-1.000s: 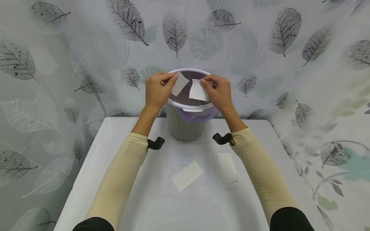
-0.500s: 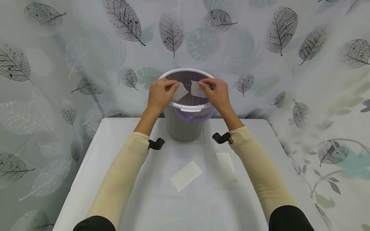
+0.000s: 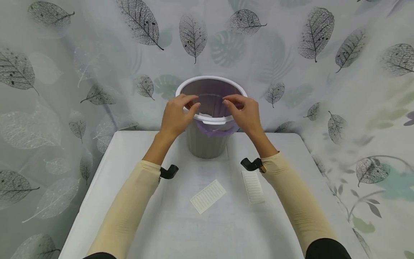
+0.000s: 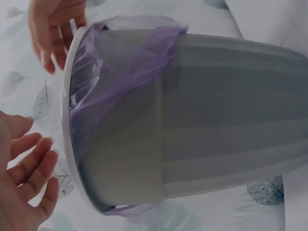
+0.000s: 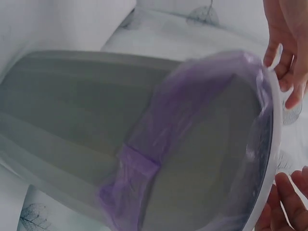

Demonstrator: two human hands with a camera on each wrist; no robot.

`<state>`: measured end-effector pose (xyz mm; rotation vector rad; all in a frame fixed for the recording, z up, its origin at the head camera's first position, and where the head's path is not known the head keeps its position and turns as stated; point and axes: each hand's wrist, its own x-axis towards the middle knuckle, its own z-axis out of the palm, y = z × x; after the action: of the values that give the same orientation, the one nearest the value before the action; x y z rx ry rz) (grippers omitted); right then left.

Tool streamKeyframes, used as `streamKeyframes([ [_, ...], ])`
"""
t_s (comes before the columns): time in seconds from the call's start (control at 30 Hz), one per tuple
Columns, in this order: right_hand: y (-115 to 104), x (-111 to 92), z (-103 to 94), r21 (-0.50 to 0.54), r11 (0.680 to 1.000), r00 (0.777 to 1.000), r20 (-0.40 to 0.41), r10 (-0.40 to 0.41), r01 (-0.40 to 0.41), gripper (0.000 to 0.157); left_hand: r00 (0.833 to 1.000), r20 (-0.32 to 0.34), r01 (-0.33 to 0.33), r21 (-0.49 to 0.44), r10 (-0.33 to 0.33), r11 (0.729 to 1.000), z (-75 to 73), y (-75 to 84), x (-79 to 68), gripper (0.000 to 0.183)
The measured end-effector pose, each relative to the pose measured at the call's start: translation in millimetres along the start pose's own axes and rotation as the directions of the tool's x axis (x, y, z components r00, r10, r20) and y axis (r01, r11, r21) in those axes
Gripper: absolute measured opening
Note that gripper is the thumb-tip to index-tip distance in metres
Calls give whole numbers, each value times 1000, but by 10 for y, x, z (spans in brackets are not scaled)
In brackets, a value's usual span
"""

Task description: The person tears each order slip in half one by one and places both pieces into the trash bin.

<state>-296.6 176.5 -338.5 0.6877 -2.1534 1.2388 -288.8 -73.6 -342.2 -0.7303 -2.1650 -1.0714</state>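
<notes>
Above the near rim of a grey bin [image 3: 207, 142], my left hand [image 3: 176, 114] is at the left and my right hand [image 3: 244, 112] at the right. Thumb and forefinger stand apart on both hands, and neither holds anything. In the left wrist view my left hand [image 4: 29, 178] has loosely bent fingers beside the white rim [image 4: 67, 106]. The right wrist view catches part of my right hand [image 5: 286, 204] by the rim. A bit of white paper [image 3: 205, 115] shows inside the bin, mostly hidden by the near rim.
A purple bin liner [image 3: 215, 129] hangs over the bin's front. Two lined paper slips, a left one [image 3: 208, 196] and a right one [image 3: 253, 187], lie on the white-covered table [image 3: 207, 233]. Leaf-patterned cloth [image 3: 226, 43] rises behind the bin.
Both hands pinched torn pieces of lined paper over the bin; they have let them go. The thumbs and forefingers have parted. The slips on the table have not moved.
</notes>
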Motion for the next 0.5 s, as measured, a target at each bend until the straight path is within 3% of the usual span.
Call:
streamKeyframes([
  [0.13,-100,-231,60,69,994,996,10,-89,88,11,997,-21,-69,13,70,998,49,37,-198,18],
  [0.23,-129,-444,94,122,982,988,50,-149,142,11,997,-18,-79,-10,78,997,92,50,-435,15],
  [0.4,-21,-810,126,131,986,982,149,-118,99,11,996,68,55,-45,-52,997,204,-55,-978,10],
  [0.5,101,-1028,181,96,995,970,239,-42,19,10,975,157,166,-34,-159,986,315,-159,-1304,9],
])
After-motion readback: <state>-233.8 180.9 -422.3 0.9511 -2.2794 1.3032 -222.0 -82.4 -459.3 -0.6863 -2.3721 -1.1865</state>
